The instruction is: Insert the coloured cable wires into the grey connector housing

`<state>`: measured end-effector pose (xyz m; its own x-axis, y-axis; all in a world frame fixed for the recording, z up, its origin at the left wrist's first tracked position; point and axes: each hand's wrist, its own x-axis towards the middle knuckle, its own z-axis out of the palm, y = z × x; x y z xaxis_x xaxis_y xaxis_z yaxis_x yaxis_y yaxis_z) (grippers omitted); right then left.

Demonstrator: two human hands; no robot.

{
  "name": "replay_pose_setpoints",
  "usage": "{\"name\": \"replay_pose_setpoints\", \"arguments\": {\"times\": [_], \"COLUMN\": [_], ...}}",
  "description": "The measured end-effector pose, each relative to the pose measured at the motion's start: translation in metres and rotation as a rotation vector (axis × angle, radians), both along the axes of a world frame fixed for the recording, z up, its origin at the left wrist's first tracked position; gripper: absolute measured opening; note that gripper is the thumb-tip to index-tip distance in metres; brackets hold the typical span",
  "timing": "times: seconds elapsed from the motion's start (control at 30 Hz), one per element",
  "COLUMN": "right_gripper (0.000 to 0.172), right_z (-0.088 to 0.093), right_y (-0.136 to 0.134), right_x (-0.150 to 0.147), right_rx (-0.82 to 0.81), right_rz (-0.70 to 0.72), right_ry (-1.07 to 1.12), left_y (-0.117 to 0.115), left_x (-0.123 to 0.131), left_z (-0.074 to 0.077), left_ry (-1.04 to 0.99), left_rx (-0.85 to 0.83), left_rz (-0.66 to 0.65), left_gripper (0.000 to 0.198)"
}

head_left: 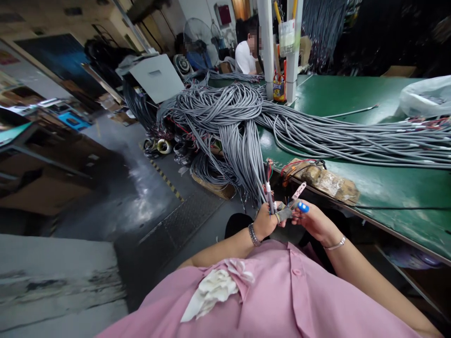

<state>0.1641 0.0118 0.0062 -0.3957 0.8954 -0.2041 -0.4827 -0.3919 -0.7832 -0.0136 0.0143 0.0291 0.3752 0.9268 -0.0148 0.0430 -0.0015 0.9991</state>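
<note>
Close by, just in front of the cable heap [225, 105], the left hand [265, 223] was clenched around a grey cable [269, 193] with coloured wires [269, 168] splaying from its tip. Beside it, the right hand [315, 223] had bent fingers, one capped in blue; whether it gripped anything could not be told. A pale perforated strip [299, 190] stuck up between them. To the near right of the heap, a brown wrapped block [326, 182] took up the edge of the green surface [405, 188]. Rolls [164, 146] lay on the floor [137, 173] below the heap's left side. The heap itself spilled over the surface's edge, its long strands [352, 141] crowding the right, short of a plastic bag [428, 96]. Directly behind the heap, white posts [267, 51] obstructed the view, a yellow packet [279, 90] between them. Left of the heap stood a pale cabinet [157, 77]; farther behind it, a person [244, 56] in white and a large fan [199, 37].
</note>
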Motion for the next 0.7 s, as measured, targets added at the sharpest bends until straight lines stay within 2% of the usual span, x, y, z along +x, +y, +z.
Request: {"name": "replay_pose_setpoints", "arguments": {"times": [0.13,0.23,0.5,0.7], "right_gripper": [0.019,0.017,0.013,0.013], "right_z": [0.001,0.000,-0.002,0.002], "right_y": [-0.003,-0.003,-0.007,-0.008], "right_x": [-0.002,-0.006,-0.017,-0.023], "right_rx": [0.105,0.160,0.111,0.038], "right_rz": [-0.103,-0.167,-0.258,-0.283], "right_ry": [-0.186,-0.243,-0.192,-0.121], "left_y": [-0.001,-0.001,-0.004,-0.003], "left_x": [0.002,0.001,-0.002,-0.002], "left_z": [-0.002,-0.002,0.003,0.003], "left_ry": [0.050,0.064,0.048,0.023], "left_rx": [0.017,0.028,0.068,0.042], "left_rz": [-0.005,-0.005,0.106,0.111], "left_gripper": [0.042,0.041,0.043,0.044]}}
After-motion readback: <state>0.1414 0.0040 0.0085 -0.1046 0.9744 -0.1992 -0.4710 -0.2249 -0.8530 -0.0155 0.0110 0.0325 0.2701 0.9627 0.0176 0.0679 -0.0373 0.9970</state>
